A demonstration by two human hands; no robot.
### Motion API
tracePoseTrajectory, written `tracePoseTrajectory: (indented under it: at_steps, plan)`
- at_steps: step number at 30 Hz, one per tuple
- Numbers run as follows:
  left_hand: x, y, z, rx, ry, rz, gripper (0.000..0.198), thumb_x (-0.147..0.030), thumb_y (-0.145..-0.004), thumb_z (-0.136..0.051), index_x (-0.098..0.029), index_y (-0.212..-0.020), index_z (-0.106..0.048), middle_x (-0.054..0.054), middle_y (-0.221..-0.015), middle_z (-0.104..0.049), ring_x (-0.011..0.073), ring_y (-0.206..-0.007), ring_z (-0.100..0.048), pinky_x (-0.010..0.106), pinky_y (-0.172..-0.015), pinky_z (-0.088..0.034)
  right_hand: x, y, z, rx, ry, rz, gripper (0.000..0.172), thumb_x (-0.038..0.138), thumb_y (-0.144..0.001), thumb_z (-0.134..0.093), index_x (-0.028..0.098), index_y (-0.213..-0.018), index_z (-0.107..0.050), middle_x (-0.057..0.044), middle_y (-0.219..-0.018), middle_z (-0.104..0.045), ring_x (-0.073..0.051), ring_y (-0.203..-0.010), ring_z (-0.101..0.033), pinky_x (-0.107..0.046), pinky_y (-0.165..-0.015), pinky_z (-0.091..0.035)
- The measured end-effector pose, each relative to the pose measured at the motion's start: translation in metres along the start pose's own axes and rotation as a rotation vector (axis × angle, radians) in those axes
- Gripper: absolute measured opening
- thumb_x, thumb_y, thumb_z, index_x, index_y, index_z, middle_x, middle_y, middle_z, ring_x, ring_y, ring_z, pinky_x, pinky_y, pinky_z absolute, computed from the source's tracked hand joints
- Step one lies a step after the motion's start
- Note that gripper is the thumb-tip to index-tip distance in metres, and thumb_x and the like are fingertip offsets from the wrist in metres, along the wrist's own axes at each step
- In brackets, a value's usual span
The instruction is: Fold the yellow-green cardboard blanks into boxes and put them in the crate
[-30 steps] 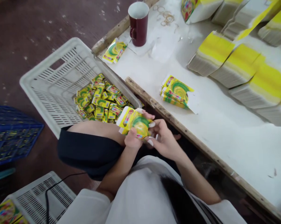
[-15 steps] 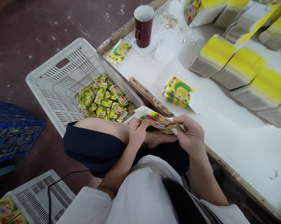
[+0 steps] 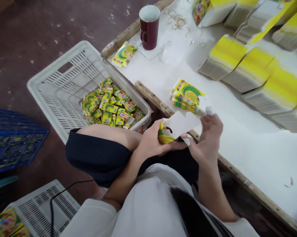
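Observation:
My left hand (image 3: pixel 150 140) grips a small yellow-green carton (image 3: pixel 166 135) above my lap, its white flaps standing up toward the right. My right hand (image 3: pixel 206 135) is just right of those flaps, thumb and fingers apart, with white coverings on the thumb and a fingertip. Nothing shows between its fingers. Beyond the hands, a small stack of flat yellow-green cartons (image 3: pixel 188 95) lies on the white tabletop (image 3: pixel 257 154). A white crate (image 3: pixel 71 74) at the left holds many small yellow-green boxes (image 3: pixel 109 107).
A maroon mug (image 3: pixel 149 31) stands at the table's far edge beside a flat carton (image 3: pixel 125 54) and rubber bands (image 3: pixel 178 22). Rows of bundled cartons (image 3: pixel 257 67) fill the right back. A blue crate (image 3: pixel 15 138) and another white crate (image 3: pixel 47 205) stand at the left.
The carton has turned from flat, with its printed side showing, to opened up with white flaps raised. My right hand has come off it and spread its fingers; my left hand still holds it.

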State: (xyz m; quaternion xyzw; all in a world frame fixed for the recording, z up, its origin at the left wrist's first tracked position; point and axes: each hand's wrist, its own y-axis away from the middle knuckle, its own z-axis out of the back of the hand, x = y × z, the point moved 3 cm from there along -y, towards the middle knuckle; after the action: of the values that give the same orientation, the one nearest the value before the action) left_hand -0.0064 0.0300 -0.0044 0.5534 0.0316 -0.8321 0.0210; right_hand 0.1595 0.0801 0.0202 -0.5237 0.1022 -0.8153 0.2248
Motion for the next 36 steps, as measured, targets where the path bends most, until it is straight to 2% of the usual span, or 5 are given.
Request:
tracePoseTrajectory:
  at_steps: [6, 15, 25, 31, 36]
  plan:
    - [0.009, 0.004, -0.006, -0.114, -0.121, -0.172, 0.07, -0.04, -0.081, -0.074, -0.022, -0.137, -0.035, 0.01, -0.119, -0.063, 0.0257, -0.104, -0.068, 0.038, -0.086, -0.056, -0.02, 0.012, -0.031, 0.207, -0.416, -0.425, 0.032, 0.042, -0.102, -0.048, 0.025, -0.124, -0.063, -0.009, -0.114, -0.072, -0.028, -0.112, -0.067, -0.047, -0.103, -0.052]
    - [0.015, 0.002, -0.008, -0.1, -0.129, -0.099, 0.06, -0.036, -0.077, -0.073, -0.024, -0.123, -0.036, 0.005, -0.103, -0.061, 0.0225, -0.085, -0.067, 0.035, -0.071, -0.054, 0.004, 0.002, -0.032, 0.115, -0.048, -0.294, 0.008, 0.023, -0.091, -0.05, 0.023, -0.09, -0.058, -0.001, -0.075, -0.064, -0.019, -0.067, -0.062, -0.031, -0.065, -0.052]
    - [0.023, 0.004, -0.014, 0.062, -0.198, 0.017, 0.075, -0.027, -0.072, -0.069, -0.022, -0.133, -0.025, 0.013, -0.118, -0.064, 0.0307, -0.104, -0.069, 0.043, -0.082, -0.056, -0.015, 0.004, -0.033, 0.394, -0.299, -0.397, 0.043, 0.02, -0.092, -0.048, 0.022, -0.133, -0.059, -0.008, -0.131, -0.069, -0.026, -0.122, -0.065, -0.045, -0.107, -0.051]
    - [0.025, 0.004, -0.019, 0.072, -0.133, -0.035, 0.079, -0.036, -0.075, -0.07, -0.02, -0.137, -0.024, 0.013, -0.111, -0.064, 0.0313, -0.099, -0.069, 0.046, -0.082, -0.056, -0.002, 0.013, -0.032, 0.566, -0.133, -0.169, 0.058, 0.019, -0.095, -0.048, 0.028, -0.152, -0.046, -0.008, -0.153, -0.054, -0.027, -0.142, -0.051, -0.049, -0.119, -0.042]
    - [0.021, 0.0, -0.011, -0.089, -0.154, -0.117, 0.077, -0.024, -0.069, -0.073, -0.019, -0.135, -0.034, 0.02, -0.136, -0.052, 0.0354, -0.129, -0.055, 0.053, -0.103, -0.048, -0.009, 0.006, -0.023, 0.395, 0.003, -0.043, 0.058, 0.012, -0.094, -0.045, 0.028, -0.149, -0.051, -0.009, -0.15, -0.057, -0.028, -0.141, -0.052, -0.05, -0.117, -0.046]
